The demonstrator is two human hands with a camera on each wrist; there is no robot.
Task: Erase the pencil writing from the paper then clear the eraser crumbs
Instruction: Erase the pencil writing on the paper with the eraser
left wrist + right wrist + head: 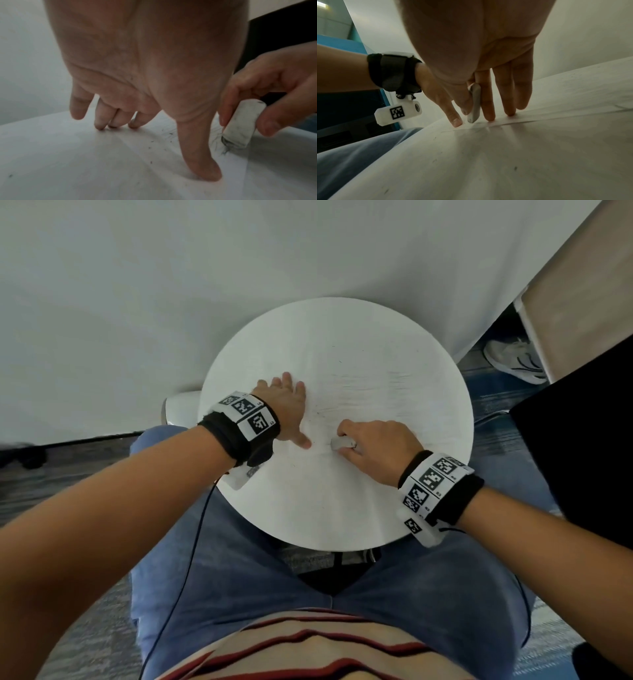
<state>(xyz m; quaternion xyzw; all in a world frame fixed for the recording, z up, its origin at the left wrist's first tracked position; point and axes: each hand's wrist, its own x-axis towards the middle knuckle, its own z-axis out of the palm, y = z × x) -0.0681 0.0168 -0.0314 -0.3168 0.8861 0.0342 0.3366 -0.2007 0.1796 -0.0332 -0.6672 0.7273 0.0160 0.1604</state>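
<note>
The paper (359, 392) lies flat on the round white table (342, 515), wrinkled, with most of its surface already looking rubbed clean; only a dark smudge of pencil writing (221, 143) shows, right under the eraser's tip. Your right hand (376, 446) pinches the eraser (241, 124) between thumb and forefinger, its grey-stained end touching the sheet near the edge facing you. Just beside it, your left hand (287, 409) is spread flat, its fingers (101, 120) and thumb pressing the paper down to keep it from sliding. Dark eraser crumbs (159, 144) are scattered over the sheet between your thumb and fingers, with a few more on the table nearer you. By my reading, the erasing is close to finished, but this last patch remains, and clearing the crumbs is not yet begun.
</note>
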